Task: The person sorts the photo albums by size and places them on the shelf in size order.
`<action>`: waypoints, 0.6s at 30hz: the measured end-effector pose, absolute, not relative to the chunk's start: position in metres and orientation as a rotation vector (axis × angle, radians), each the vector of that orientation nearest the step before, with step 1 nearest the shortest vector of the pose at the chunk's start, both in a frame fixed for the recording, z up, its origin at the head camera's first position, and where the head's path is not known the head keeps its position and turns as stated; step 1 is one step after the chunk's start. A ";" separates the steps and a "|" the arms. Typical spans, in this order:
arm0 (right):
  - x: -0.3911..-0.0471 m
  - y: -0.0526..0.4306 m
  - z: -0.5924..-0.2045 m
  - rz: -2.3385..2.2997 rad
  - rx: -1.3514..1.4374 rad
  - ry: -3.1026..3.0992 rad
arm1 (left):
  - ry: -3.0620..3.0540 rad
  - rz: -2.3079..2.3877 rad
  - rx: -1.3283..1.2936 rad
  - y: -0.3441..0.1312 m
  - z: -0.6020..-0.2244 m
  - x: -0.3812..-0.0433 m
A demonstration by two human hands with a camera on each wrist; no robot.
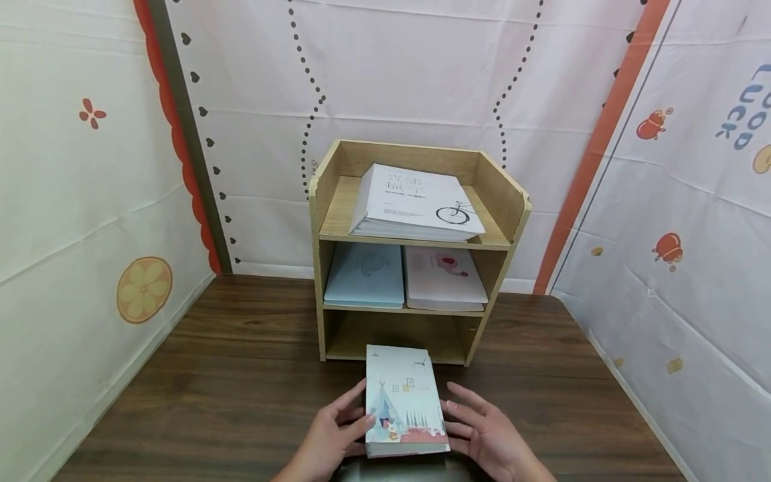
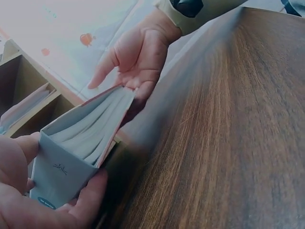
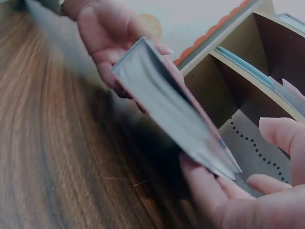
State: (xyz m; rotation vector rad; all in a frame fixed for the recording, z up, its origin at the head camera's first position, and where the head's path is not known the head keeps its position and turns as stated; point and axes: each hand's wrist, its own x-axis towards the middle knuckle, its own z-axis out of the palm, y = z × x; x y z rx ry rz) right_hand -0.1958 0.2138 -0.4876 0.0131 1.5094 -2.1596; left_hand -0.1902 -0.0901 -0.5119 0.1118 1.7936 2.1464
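A photo album (image 1: 405,402) with a pale cover, printed with a blue tent and trees, is held in front of the shelf. My left hand (image 1: 331,432) grips its left side, thumb on the cover and fingers underneath. In the left wrist view the grey-blue spine (image 2: 64,169) lies between that thumb and fingers, and the page edges fan loosely. On the album's right side, my right hand (image 1: 490,428) has its fingers extended and slightly spread. Some of its fingertips touch the lower right edge, while the thumb stands away from the cover.
Behind stands a wooden shelf (image 1: 316,268) with three levels. White albums with a bicycle print (image 1: 415,201) lie on top; blue albums (image 1: 366,274) and pink albums (image 1: 446,278) share the middle level. A dark object (image 1: 403,470) shows at the near edge of the brown table (image 1: 241,375).
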 end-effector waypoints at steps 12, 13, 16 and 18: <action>-0.188 0.208 -0.490 -2.112 -0.078 1.645 | 1.844 2.006 0.312 -0.105 -0.503 -0.191; -0.187 0.208 -0.491 -2.106 -0.097 1.643 | 1.845 1.992 0.354 -0.107 -0.503 -0.192; -0.186 0.209 -0.492 -2.084 -0.132 1.640 | 1.821 1.966 0.472 -0.112 -0.501 -0.194; -0.186 0.209 -0.492 -2.072 -0.152 1.639 | 1.800 1.958 0.525 -0.115 -0.500 -0.194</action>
